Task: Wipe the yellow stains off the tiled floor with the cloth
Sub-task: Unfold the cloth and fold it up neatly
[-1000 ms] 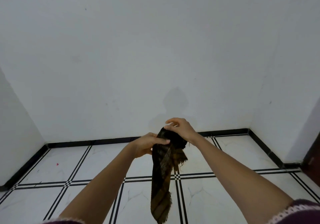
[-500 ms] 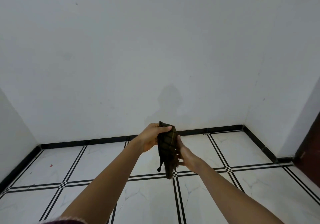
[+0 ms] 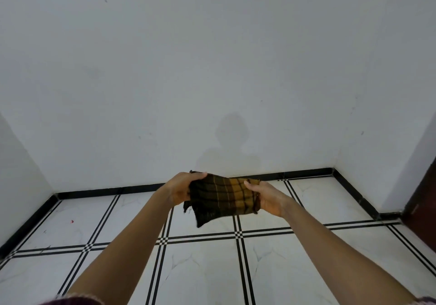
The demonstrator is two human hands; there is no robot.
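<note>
Cloth (image 3: pixel 221 198) (dark plaid, folded) is gripped at its ends by left hand (image 3: pixel 180 188) and right hand (image 3: pixel 267 199) above tiled floor (image 3: pixel 200 269).

Left hand (image 3: pixel 180 188): part of the grip lost behind the cloth (image 3: pixel 221 198).
Right hand (image 3: pixel 267 197): fingers mostly tucked under the cloth.
Sleeves (image 3: pixel 77 301): sliced off by the bottom edge.
Door (image 3: pixel 424 201): only a sliver, cut by the right edge.
Red speck (image 3: pixel 72 221) on the floor (image 3: pixel 200 269): too small to tell.
</note>
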